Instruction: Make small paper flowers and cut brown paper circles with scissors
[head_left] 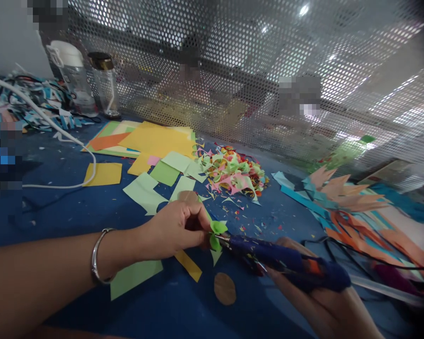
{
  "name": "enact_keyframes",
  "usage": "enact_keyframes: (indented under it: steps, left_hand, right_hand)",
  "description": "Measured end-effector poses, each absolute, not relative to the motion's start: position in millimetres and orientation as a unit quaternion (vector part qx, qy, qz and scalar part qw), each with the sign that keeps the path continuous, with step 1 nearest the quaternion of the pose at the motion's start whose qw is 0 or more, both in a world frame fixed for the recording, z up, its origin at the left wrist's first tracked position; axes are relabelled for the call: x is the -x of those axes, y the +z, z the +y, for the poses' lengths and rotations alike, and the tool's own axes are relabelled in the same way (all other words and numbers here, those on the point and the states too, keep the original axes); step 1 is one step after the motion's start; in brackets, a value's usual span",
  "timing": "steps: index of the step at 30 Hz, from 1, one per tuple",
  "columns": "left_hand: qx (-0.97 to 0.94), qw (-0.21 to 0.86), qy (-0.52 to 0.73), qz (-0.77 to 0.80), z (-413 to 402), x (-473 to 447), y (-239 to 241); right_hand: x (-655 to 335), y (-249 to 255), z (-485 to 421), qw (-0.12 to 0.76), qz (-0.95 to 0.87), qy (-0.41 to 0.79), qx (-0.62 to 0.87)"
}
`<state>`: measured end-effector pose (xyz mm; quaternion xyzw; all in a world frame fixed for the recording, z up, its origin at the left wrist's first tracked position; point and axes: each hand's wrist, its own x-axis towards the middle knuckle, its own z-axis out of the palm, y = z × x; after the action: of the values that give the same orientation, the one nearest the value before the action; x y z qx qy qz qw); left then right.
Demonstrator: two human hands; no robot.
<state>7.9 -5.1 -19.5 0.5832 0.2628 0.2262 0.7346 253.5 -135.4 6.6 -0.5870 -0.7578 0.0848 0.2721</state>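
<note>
My left hand [175, 228] is closed in a pinch on a small bright green paper piece [217, 231], holding it just above the blue table [74, 212]. A silver bangle [99, 256] circles that wrist. My right hand [325, 301] is wrapped round a dark blue glue gun [279, 259], whose tip touches the green paper piece. A yellow paper strip [188, 265] and a round brown paper disc [224, 288] lie on the table below my hands.
Light green paper pieces [144, 190], yellow sheets [155, 139] and a heap of coloured paper scraps [233, 172] lie beyond my hands. Cut orange and blue paper [342, 197] sits right. Two bottles [74, 77] stand far left before a perforated metal screen [233, 56]. A white cable [56, 127] crosses left.
</note>
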Motion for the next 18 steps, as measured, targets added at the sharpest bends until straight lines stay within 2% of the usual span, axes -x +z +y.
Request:
enact_keyframes:
  steps: [6, 18]
  left_hand:
    - [-0.567, 0.749, 0.227, 0.259, -5.2, -8.8, -19.2]
    - [-0.572, 0.748, 0.229, 0.247, -4.4, -9.5, -18.2]
  right_hand:
    - [-259.2, 5.5, -133.8, 0.258, -0.805, 0.053, 0.532]
    - [-266.0, -6.6, -136.9, 0.26, -0.801, -0.012, 0.54]
